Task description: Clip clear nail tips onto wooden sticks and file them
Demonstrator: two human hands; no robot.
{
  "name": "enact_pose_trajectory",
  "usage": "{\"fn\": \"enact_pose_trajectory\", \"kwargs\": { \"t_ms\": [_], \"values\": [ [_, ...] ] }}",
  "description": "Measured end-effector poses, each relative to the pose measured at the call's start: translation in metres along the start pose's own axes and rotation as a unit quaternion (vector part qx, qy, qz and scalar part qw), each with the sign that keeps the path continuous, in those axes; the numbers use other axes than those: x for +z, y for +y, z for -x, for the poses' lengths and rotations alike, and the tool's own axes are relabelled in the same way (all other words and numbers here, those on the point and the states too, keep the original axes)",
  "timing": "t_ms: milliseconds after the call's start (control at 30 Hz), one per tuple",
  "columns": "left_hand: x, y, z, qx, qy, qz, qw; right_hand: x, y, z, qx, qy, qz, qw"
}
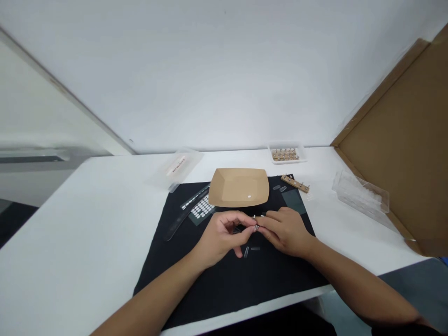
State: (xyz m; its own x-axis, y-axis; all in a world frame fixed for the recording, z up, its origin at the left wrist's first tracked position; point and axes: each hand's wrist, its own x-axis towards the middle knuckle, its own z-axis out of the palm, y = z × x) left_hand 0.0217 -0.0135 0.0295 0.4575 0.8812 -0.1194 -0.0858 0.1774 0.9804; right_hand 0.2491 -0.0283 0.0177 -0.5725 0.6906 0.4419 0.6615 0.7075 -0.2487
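Above a black cloth (224, 284), my left hand (224, 235) and my right hand (285, 231) meet at their fingertips. The left thumb and index finger pinch at a tiny metallic piece, too small and covered to name. Closed fingers of the right hand grip what looks like a wooden strip with metal pegs, mostly hidden under them; a few peg tops poke out. Just below the hands lie two clear false nail tips (246, 252). Beyond them stands a brown paper tray (217, 189) with one small white oval inside.
On the left are sheets of white adhesive tabs (202, 208) and a dark curved strip (180, 221). A plastic bag (179, 165), another pegged wooden strip (295, 183), a white box of pegged strips (287, 153) and a clear case (360, 191) lie around. Cardboard (402, 135) stands right.
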Motion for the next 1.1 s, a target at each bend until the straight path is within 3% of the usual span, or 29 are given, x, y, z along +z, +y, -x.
{"fn": "enact_pose_trajectory", "kwargs": {
  "t_ms": [333,500,600,800,900,1100],
  "values": [
    [-0.001,-0.003,0.0,0.059,0.007,-0.046,0.997,0.006,0.003,0.002,-0.004,0.018,-0.017,1.0],
    [-0.001,-0.002,0.001,0.116,0.031,-0.125,0.985,0.004,0.003,0.001,-0.005,0.019,-0.023,1.0],
    [-0.002,0.002,0.0,0.201,0.068,-0.237,0.948,0.001,0.002,0.0,0.004,0.024,-0.034,0.999],
    [-0.016,0.007,-0.008,0.364,0.176,-0.418,0.814,-0.01,0.002,-0.002,0.038,0.081,-0.116,0.989],
    [-0.028,0.009,-0.014,0.375,0.224,-0.461,0.772,-0.017,0.006,-0.005,0.093,0.134,-0.139,0.977],
    [-0.051,0.006,-0.024,0.371,0.261,-0.504,0.735,-0.03,0.023,-0.009,0.229,0.207,-0.115,0.944]
  ]
}}
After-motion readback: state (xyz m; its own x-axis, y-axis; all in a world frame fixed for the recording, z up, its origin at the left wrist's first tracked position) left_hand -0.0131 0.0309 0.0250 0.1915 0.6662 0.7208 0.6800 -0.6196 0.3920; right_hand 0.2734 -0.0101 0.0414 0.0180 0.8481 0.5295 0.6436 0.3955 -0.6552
